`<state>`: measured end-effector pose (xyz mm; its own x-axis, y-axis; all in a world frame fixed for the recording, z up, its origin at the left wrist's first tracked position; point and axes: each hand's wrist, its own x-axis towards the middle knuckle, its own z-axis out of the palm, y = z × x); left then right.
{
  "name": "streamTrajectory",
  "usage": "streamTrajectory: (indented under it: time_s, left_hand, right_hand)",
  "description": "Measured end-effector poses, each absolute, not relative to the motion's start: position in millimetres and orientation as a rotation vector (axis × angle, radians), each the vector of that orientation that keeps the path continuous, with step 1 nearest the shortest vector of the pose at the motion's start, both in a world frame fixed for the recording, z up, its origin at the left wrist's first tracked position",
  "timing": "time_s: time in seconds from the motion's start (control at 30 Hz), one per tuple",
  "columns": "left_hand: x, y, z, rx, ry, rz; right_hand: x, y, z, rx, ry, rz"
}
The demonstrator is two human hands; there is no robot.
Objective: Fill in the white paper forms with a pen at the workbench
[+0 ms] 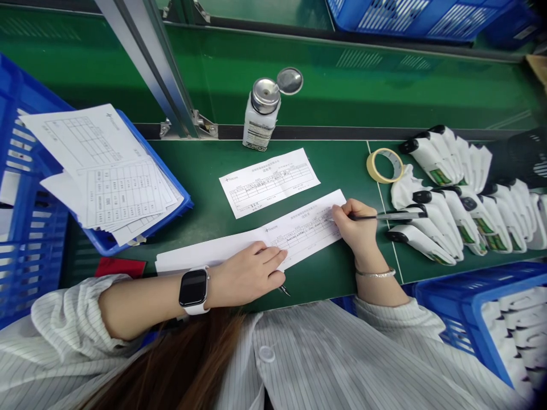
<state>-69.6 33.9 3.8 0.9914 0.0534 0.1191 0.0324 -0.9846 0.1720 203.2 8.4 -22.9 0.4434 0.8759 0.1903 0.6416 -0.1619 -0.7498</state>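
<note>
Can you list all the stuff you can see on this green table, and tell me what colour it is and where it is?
Paper form: one, white, near edge, being written on.
Second form: one, white, just behind it.
Paper stack: one pile, white, on the blue crate at left.
Bottle: one, white with metal top, lid flipped open, at back.
Tape roll: one, yellowish, right of centre.
Handheld devices: many, white and black, in rows at right.
Blue bin: one, lower right.
Pen: one, black, in right hand.
Left hand: flat on the form.
Right hand: holding the pen.
</note>
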Motion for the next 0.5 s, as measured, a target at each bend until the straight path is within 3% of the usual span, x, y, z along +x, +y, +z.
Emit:
streamTrajectory:
  time_s: [0.27, 0.5]
  left_hand:
    - [-69.5, 32.0, 1.5, 2.976, 0.078, 0.226]
    - [-71.6, 30.0, -1.2, 2.960, 0.055, 0.276]
  right_hand:
    - [211.2, 13.8, -28.1, -1.569, -0.758, 0.322]
    - [189.4, -7.4, -23.9, -1.581, -0.819, 0.376]
